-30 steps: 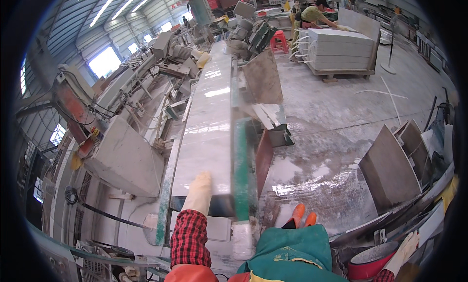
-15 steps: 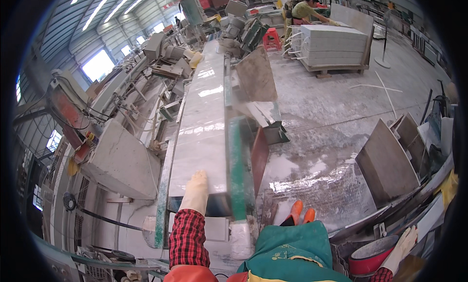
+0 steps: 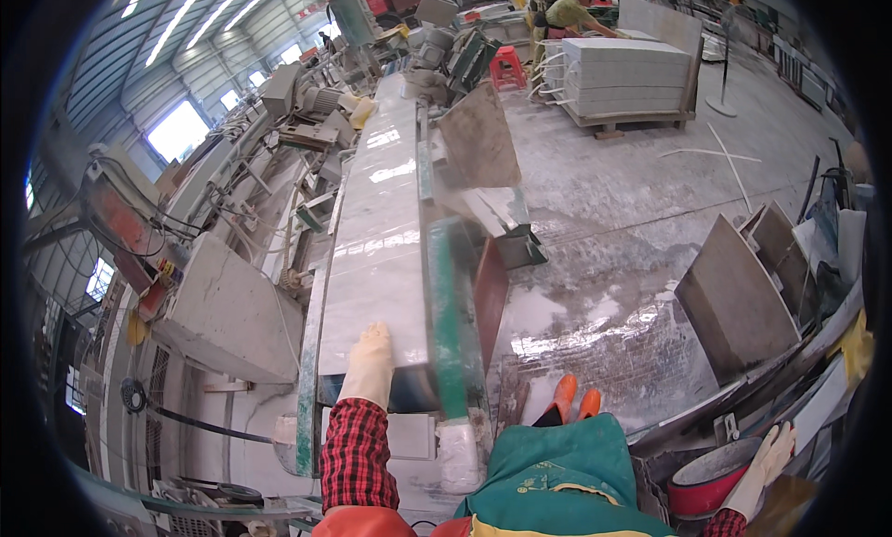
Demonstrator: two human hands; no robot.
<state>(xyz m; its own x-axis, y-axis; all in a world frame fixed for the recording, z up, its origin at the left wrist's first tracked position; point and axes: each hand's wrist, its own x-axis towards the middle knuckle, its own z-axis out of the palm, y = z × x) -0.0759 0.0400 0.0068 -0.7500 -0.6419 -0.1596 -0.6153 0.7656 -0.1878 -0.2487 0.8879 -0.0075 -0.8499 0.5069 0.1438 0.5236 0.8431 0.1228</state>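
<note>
My left hand, in a cream rubber glove, lies palm down near the close end of a long, wet, pale stone slab surface. Its fingers are stretched forward and grip nothing. The slab surface runs away from me along a conveyor line, and a dark blue band shows under its near end. Far out to the right, my right hand wears the same kind of glove. Its fingers are extended beside a red tub and the edge of a pale strip; whether it touches the strip I cannot tell.
A green rail edges the line on its right. Brown-grey boards lean at the right. Farther back, a co-worker bends over stacked white slabs beside a red stool. A concrete block stands left.
The whole view has shifted slightly, so the surroundings sit a little farther left. My left hand keeps its place on the slab surface, and my right hand has barely moved.
</note>
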